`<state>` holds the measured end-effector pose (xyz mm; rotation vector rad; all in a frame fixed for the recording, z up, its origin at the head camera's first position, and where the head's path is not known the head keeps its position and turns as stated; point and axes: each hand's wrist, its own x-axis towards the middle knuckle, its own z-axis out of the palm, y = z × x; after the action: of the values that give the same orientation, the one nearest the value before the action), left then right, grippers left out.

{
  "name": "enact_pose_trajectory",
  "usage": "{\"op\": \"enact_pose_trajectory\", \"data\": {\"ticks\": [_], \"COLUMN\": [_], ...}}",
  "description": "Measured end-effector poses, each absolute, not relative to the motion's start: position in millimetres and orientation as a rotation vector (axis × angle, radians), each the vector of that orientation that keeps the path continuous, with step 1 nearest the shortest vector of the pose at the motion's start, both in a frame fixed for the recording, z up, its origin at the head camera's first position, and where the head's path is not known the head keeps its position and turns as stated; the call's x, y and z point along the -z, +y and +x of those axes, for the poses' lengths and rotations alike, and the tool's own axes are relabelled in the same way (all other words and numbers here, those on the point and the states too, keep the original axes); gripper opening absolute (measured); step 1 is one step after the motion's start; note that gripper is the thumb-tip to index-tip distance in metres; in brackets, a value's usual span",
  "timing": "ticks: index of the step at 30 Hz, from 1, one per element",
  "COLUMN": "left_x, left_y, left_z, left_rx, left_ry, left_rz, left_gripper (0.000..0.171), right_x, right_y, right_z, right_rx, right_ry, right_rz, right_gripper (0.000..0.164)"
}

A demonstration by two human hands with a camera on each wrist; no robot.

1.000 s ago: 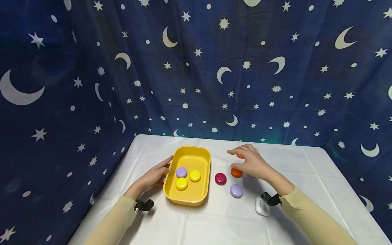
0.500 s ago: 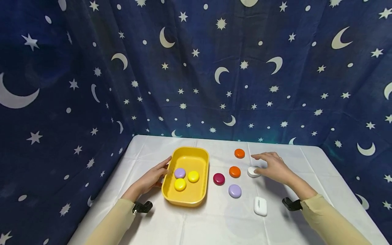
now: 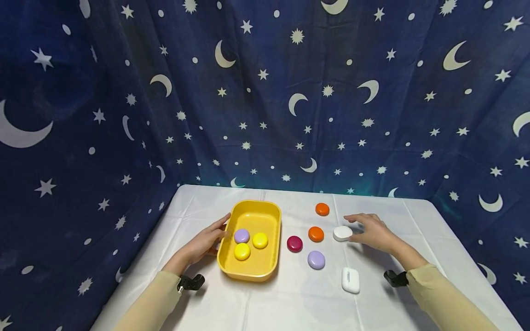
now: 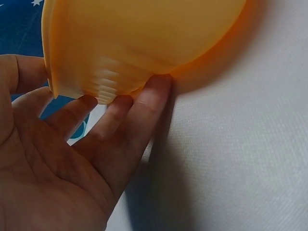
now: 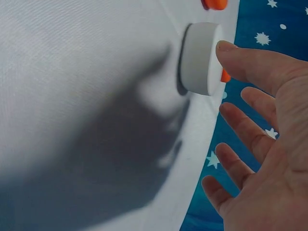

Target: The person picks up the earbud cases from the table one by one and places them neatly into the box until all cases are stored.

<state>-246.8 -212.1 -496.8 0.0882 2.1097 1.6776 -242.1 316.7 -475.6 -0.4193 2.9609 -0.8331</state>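
My left hand [image 3: 201, 245] lies along the left side of a yellow tray [image 3: 248, 272], its fingertips against the outer wall. The left wrist view shows several fingers [image 4: 118, 108] spread under the tray wall [image 4: 144, 33]. In the tray are a lilac disc [image 3: 242, 236] and two yellow discs [image 3: 260, 240]. My right hand [image 3: 374, 233] hovers with spread fingers just right of a thick white round piece [image 3: 342, 233]. The right wrist view has the thumb tip [image 5: 226, 46] overlapping the edge of that white piece [image 5: 199, 57], the other fingers apart from it.
Right of the tray lie a crimson disc [image 3: 295, 244], another lilac disc [image 3: 316, 260] and two orange discs [image 3: 316, 234]. A small white case [image 3: 350, 280], like an earbud case, lies nearer the front. Behind the white-covered table [image 3: 290, 303] hangs a blue star-patterned curtain [image 3: 269, 101].
My right hand has moved right, from over the orange discs to beside the white round piece, uncovering both orange discs. The left hand stays at the tray; the head view has shifted slightly.
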Motion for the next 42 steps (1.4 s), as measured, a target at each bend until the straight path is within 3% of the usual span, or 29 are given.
{"op": "enact_pose_trajectory", "data": {"ticks": [42], "left_x": [495], "left_y": [-213], "left_z": [-247], "left_rx": [-1.701], "left_ry": [2.089], "left_rz": [0.091], "left_gripper": [0.066], "right_x": [497], "right_y": [306], "right_z": [-259], "right_rx": [0.766], "right_ry": [2.891], "right_rz": [-0.313], "right_gripper": [0.055]}}
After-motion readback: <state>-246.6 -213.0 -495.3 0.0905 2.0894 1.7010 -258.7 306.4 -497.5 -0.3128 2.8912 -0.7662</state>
